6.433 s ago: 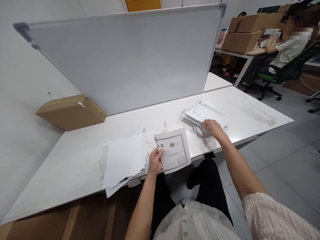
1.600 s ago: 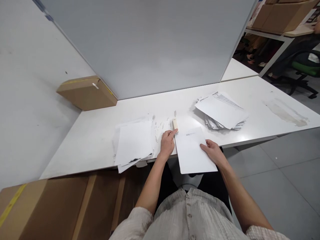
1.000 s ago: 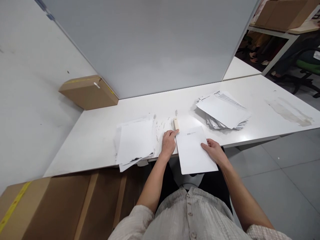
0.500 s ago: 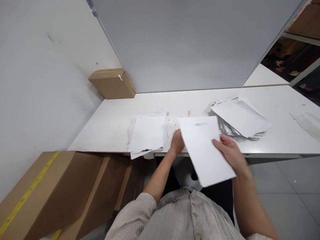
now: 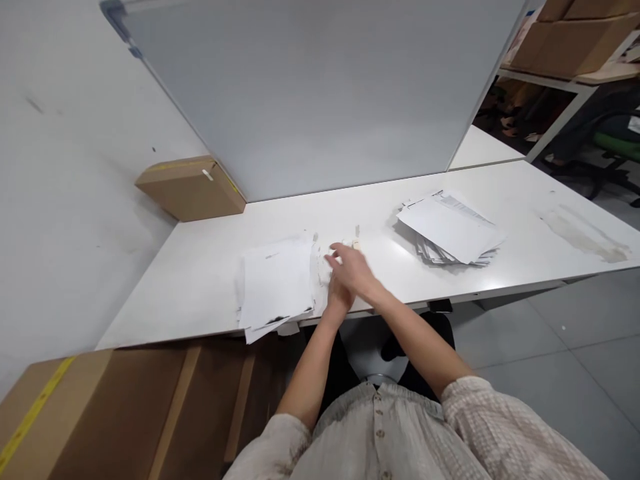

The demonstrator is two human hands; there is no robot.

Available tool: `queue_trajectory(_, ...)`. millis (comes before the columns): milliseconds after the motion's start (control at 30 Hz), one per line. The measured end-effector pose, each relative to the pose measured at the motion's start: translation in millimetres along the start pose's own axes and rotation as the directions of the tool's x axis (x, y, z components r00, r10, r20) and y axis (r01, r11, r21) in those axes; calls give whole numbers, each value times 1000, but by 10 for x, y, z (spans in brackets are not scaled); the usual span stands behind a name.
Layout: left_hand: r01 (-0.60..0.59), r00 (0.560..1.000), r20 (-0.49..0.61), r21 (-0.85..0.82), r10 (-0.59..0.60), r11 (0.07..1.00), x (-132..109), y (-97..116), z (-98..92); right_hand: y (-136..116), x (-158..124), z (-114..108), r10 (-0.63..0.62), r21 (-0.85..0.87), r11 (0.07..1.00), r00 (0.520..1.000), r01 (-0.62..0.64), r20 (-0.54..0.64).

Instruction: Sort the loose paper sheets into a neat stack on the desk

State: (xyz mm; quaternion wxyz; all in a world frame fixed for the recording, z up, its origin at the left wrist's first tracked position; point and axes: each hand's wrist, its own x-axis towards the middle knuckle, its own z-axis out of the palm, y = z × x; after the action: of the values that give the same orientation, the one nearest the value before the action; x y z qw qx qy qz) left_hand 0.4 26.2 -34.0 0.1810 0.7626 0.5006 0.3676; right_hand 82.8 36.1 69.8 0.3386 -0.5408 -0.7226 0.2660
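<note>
My right hand [image 5: 351, 265] reaches leftward across the white table [image 5: 200, 280], fingers stretched out and holding nothing, slightly smeared by motion. It hovers just right of the left pile of white sheets [image 5: 277, 287], whose top sheet lies face down with a faint mark near its upper edge. My left hand [image 5: 338, 305] rests at the table's front edge under my right wrist, its fingers hidden. A small cream object [image 5: 356, 245] lies on the table just behind my right hand. The other paper pile [image 5: 450, 228] sits further right, untouched.
A large whiteboard [image 5: 320, 93] stands upright along the back of the table. A small cardboard box [image 5: 193, 190] sits at the back left corner. Big cardboard boxes [image 5: 125, 407] stand on the floor at my left. At far right are another desk with boxes [image 5: 570, 40] and a green chair [image 5: 617, 143].
The sheet my right hand held half a second ago now lies on the left pile. My right hand has let go and swung left, over my left hand.
</note>
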Motion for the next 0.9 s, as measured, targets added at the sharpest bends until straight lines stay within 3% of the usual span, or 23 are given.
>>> queue_trajectory(67, -15, 1000, -18, 11, 15, 1000, -9, 33, -13, 311, -17, -416, 93, -173, 978, 984, -118, -149)
queue_trajectory(167, -24, 1000, -10, 51, 24, 998, -16, 97, -56, 844, -50, -1017, 126, -499, 810, 923, -307, -363)
queue_trajectory(267, -19, 1000, -11, 77, 20, 997, -16, 129, -84, 1260, -121, -1368, 244, -610, 666, 898, -429, -365)
queue_trajectory(367, -20, 1000, -10, 78, 21, 997, -21, 124, -86, 1451, -205, -1458, 301, -644, 642, 909, -417, -289)
queue_trajectory(533, -26, 999, -19, 70, 27, 997, -31, 100, -74, 1438, -242, -1456, 279, -648, 663, 927, -375, -252)
queue_trajectory(800, -35, 999, -29, 46, 36, 998, -28, 99, -77, 1446, -203, -1537, 373, -517, 663, 838, -541, -399)
queue_trajectory(900, -21, 999, -30, 35, 22, 999, -25, 101, -77, 1427, -229, -1555, 328, -513, 666, 830, -542, -451)
